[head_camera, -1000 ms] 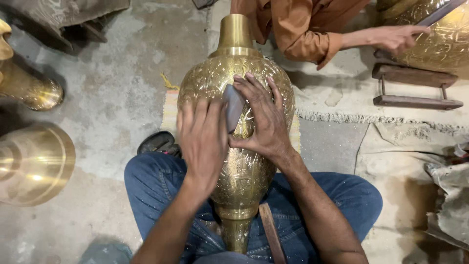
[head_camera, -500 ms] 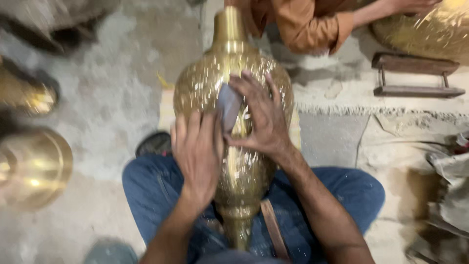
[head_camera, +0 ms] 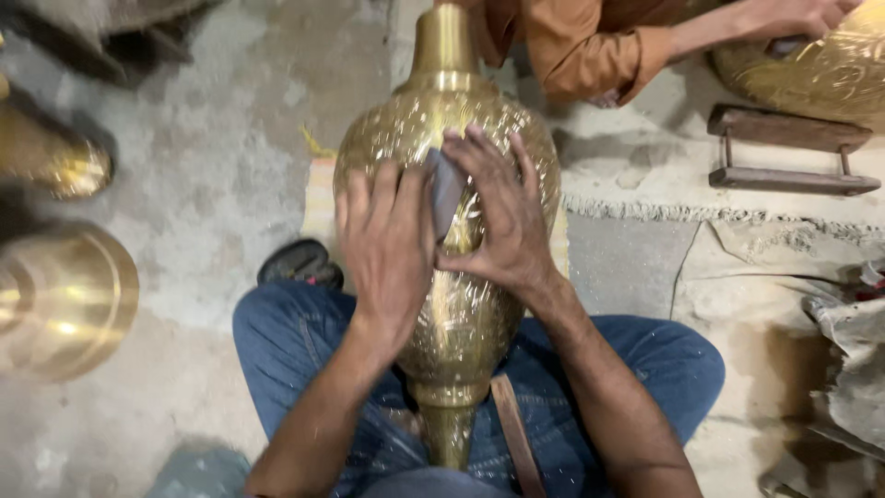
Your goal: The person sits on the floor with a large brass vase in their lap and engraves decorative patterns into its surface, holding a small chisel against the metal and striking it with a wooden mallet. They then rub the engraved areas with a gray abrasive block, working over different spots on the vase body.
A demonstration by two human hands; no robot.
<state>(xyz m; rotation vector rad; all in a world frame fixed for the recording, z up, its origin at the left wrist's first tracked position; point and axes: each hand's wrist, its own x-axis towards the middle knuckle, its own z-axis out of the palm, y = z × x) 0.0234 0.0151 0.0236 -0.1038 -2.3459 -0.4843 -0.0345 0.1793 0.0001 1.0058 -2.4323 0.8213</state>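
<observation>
Under both hands, an engraved brass vase (head_camera: 449,277) lies across the person's lap, neck pointing away.

Left hand (head_camera: 387,249) presses flat on the vase's belly, fingers spread, gripping nothing; right hand (head_camera: 502,217) pinches a small grey abrasive pad (head_camera: 446,189) against the metal. Rubbing of the engraved surface looks to be under way; the next stroke calls for steady bracing. Beyond the hands, a co-worker's orange sleeve (head_camera: 590,46).

Single head-worn view, steeply downward, close over lap and floor (head_camera: 184,184).
</observation>
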